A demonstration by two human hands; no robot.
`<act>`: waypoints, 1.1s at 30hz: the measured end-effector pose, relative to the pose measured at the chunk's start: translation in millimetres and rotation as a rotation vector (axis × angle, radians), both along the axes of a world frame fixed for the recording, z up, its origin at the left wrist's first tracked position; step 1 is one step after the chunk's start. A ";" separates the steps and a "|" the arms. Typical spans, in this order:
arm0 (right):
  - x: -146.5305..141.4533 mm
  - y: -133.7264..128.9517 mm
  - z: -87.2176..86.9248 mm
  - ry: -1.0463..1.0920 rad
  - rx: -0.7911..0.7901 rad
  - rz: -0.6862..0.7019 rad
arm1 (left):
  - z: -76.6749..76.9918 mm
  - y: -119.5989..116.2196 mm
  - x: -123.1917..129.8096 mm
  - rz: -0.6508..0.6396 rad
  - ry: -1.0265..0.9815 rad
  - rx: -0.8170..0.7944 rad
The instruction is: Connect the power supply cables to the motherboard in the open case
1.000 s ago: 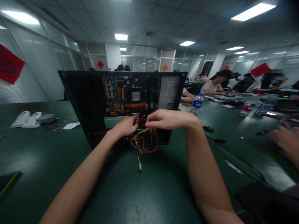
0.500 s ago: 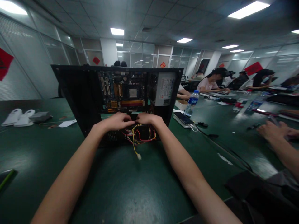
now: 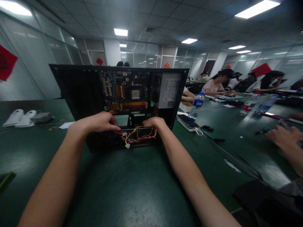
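A black computer case (image 3: 80, 94) stands upright on the green table (image 3: 118, 183), its open side facing me. Inside are a motherboard (image 3: 125, 90) and, at the upper right, a silver power supply (image 3: 169, 91). Yellow and red cables (image 3: 142, 134) hang over the case's lower edge, with a white connector (image 3: 127, 146) at one end. My left hand (image 3: 104, 122) is closed on the lower edge, left of the cables. Behind the cables, my right hand (image 3: 152, 122) reaches into the case; its fingertips are hidden among dark parts.
A water bottle (image 3: 196, 105) and a phone on a white box (image 3: 188, 122) stand right of the case. White objects (image 3: 21, 118) lie at left. Another person's hands (image 3: 285, 134) are at far right; black cables (image 3: 234, 154) cross the table.
My left hand has moved left along the lower edge, away from my right hand. The white connector has swung up and left, nearer the case. The case is tilted slightly differently.
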State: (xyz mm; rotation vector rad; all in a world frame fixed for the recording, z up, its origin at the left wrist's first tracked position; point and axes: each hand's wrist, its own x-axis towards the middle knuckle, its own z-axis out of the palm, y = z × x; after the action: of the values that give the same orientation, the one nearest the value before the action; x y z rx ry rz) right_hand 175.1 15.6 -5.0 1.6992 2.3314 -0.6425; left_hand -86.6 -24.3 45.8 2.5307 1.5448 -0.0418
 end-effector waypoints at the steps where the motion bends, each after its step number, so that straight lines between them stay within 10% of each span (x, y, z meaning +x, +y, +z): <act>1: 1.4 0.7 -0.6 0.013 -0.025 0.021 | 1.3 1.0 -4.3 0.014 0.004 0.025; 7: 5.7 3.4 -3.8 0.162 -0.005 0.060 | 5.7 -1.4 -4.7 0.019 -0.021 0.086; 11: -4.1 1.8 0.6 0.735 0.224 -0.060 | 4.1 -10.1 11.7 -0.051 -0.108 0.094; 17: -23.2 -15.5 24.8 1.379 0.098 -0.024 | 4.2 -12.0 20.2 -0.197 -0.293 0.250; 25: -2.5 -84.2 65.3 0.893 0.134 0.362 | 24.0 -27.1 20.3 -0.128 -0.327 0.589; 33: 24.9 -130.8 95.5 0.357 -0.143 0.260 | 26.1 -67.4 45.9 -0.473 -0.172 0.160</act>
State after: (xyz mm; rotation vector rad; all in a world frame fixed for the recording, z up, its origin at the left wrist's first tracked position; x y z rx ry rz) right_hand 200.1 -115.2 90.5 1.2755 2.6036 -1.1033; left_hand -40.7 -91.6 72.0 2.8778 0.8961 0.2399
